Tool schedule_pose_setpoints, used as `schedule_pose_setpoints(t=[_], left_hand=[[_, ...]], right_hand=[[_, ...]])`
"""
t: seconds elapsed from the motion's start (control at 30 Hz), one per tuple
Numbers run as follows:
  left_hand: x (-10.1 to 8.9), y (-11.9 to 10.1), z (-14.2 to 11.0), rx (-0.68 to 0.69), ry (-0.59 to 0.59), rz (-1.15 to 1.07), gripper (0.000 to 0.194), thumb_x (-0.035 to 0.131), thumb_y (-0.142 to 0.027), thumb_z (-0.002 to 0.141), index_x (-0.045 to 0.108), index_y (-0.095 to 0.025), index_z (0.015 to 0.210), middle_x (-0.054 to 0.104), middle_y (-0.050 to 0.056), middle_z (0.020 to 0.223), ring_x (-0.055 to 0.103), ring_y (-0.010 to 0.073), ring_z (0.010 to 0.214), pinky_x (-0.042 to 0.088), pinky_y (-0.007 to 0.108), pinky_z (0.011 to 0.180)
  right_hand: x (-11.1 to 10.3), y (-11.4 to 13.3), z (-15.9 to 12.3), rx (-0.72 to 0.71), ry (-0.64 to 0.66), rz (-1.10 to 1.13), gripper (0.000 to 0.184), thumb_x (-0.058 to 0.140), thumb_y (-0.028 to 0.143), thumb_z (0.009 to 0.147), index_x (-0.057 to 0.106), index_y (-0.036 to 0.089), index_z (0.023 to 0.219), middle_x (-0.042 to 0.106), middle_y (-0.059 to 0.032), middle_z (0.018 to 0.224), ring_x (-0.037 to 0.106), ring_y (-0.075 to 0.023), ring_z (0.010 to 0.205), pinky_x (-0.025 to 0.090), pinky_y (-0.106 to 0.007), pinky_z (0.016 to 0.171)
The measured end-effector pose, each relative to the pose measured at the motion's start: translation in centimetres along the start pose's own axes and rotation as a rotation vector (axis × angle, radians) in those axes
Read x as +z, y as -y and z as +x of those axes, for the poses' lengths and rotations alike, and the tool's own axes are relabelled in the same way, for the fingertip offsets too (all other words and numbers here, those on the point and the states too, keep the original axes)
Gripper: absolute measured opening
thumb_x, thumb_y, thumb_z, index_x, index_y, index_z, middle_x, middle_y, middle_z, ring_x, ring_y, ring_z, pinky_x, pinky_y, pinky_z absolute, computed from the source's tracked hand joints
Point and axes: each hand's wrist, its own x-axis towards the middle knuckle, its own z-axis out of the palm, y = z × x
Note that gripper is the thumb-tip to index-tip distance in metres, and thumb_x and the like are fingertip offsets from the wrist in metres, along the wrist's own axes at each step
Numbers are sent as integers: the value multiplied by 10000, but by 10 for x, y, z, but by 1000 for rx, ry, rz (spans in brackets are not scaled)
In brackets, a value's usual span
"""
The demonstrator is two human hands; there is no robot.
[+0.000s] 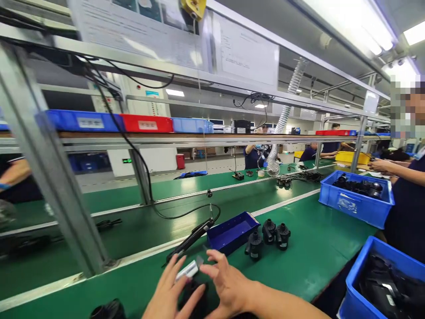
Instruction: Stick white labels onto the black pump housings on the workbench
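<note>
My left hand [169,292] is low in the middle of the view, fingers spread beside a dark part [196,296] that my hands mostly hide. On the other side of that part is my right hand [227,281], its thumb and fingers curved and apart. A small white piece [187,270] and a greyish clear bit [199,261] show between the fingertips; whether they are touched I cannot tell. Just beyond lie a black electric screwdriver [191,239] on a cable and a dark blue tray [232,232]. Several black pump-like housings [255,245] stand right of the tray.
Another black part [108,310] sits at the lower left edge. Blue bins [352,206] of black parts stand at the right, near a co-worker [407,190]. A metal post [56,168] rises at the left; a shelf [186,138] with coloured bins crosses above the green bench [308,239].
</note>
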Motion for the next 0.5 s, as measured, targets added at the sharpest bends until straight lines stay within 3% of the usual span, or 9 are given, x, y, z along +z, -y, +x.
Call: schedule_pose_setpoints(t=[0.07, 0.17, 0.2, 0.27, 0.33, 0.37, 0.43, 0.5], left_hand=[[22, -4, 0, -77, 60, -185, 412, 583, -592, 975, 764, -302, 1205, 434, 65, 1686, 383, 381, 1562, 368, 613, 1276], [44, 8, -4, -141, 214, -535, 594, 421, -654, 1028, 581, -317, 1490, 426, 90, 1689, 394, 341, 1562, 302, 584, 1310], [47, 15, -7, -147, 291, -634, 658, 431, -685, 1014, 515, -314, 1551, 417, 97, 1695, 354, 344, 1584, 258, 580, 1326], [48, 25, -12, -167, 426, -763, 880, 645, -714, 899, 384, -298, 1630, 316, 114, 1745, 241, 365, 1628, 175, 566, 1347], [45, 25, -15, -185, 489, -799, 1187, 881, -554, 744, 205, -282, 1681, 148, 137, 1790, 133, 366, 1653, 111, 544, 1357], [44, 21, -14, -193, 485, -802, 1269, 920, -431, 706, 128, -277, 1686, 95, 149, 1795, 111, 355, 1657, 88, 534, 1359], [42, 9, -10, -215, 434, -815, 1248, 863, -246, 713, 62, -268, 1670, 106, 173, 1782, 162, 334, 1648, 89, 530, 1357], [42, -3, -3, -236, 387, -878, 1162, 803, -177, 717, 106, -257, 1645, 213, 190, 1745, 271, 338, 1609, 155, 540, 1342]], right_hand=[[-13, 2, 0, 59, -38, 53, 1588, 984, 705, 476, -35, 359, 1645, 95, -213, 1636, 398, -455, 1434, 566, -633, 1061], [-27, 9, 1, 183, -44, 166, 1501, 1008, 410, 515, 10, 384, 1637, 66, -202, 1645, 477, -404, 1366, 633, -552, 947], [-30, 13, 1, 229, -45, 212, 1478, 998, 337, 525, 19, 397, 1630, 73, -197, 1645, 496, -383, 1346, 639, -533, 928], [-33, 19, 4, 335, -56, 314, 1422, 980, 265, 563, 40, 414, 1619, 77, -192, 1647, 535, -323, 1284, 641, -513, 919], [-34, 27, 7, 432, -89, 406, 1331, 955, 253, 621, 79, 417, 1610, 85, -175, 1646, 539, -288, 1260, 638, -510, 930], [-35, 30, 9, 472, -108, 439, 1286, 935, 245, 648, 94, 414, 1607, 92, -164, 1642, 532, -278, 1262, 636, -508, 939], [-35, 37, 13, 548, -143, 475, 1193, 878, 214, 693, 126, 400, 1601, 113, -143, 1634, 523, -260, 1261, 636, -496, 949], [-36, 42, 17, 619, -175, 480, 1101, 820, 187, 726, 168, 375, 1593, 150, -131, 1624, 518, -249, 1259, 640, -477, 945]])
